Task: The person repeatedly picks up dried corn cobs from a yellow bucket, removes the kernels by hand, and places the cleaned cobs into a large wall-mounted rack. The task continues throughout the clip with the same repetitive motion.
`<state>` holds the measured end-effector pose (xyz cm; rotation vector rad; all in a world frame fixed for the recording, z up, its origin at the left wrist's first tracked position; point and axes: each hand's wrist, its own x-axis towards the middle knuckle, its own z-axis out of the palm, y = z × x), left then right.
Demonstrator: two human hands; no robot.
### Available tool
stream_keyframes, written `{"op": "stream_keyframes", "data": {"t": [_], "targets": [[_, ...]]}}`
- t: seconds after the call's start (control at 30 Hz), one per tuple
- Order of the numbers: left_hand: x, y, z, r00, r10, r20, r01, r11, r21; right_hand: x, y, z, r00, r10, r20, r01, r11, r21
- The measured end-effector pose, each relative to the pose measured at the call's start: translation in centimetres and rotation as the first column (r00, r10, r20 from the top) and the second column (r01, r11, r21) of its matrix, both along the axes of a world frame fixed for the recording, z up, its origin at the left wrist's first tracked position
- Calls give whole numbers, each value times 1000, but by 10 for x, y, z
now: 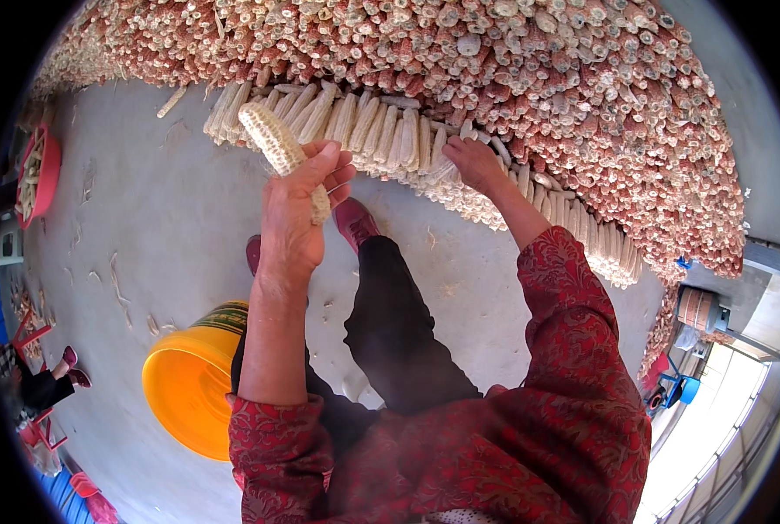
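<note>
My left hand grips a pale, shelled corn cob near its lower end, holding it up above the floor with its tip pointing up and left. Farther right, my right hand reaches to the row of pale cobs laid side by side along the front of the stack. Its fingertips touch the cobs there; whether they close around one is hidden by the hand. Behind that row rises a tall stack of reddish corn cobs, most with their ends facing out.
An empty yellow bucket lies tilted by my left leg. A loose cob and husk scraps lie on the concrete floor. At far left are a pink basin of cobs and another person's legs. A blue-and-red cart stands right.
</note>
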<state>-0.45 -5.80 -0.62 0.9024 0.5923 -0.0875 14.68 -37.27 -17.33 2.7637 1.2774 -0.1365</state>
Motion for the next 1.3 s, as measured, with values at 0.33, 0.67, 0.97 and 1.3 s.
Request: {"op": "stream_keyframes", "data": {"t": [0.33, 0.67, 0.97, 1.3], "targets": [[2, -3, 2, 999, 31, -31, -32, 999, -28, 14, 7, -42, 996, 89, -10, -89, 995, -39], [5, -12, 2, 993, -103, -63, 116, 962, 247, -27, 62, 1, 941, -281, -191, 339, 814, 471], [6, -39, -16, 978, -187, -96, 203, 959, 198, -107, 138, 127, 311, 378, -872, 926, 87, 368], [-1, -36, -4, 920, -368, -137, 391, 882, 262, -98, 121, 112, 139, 459, -878, 989, -27, 142]]}}
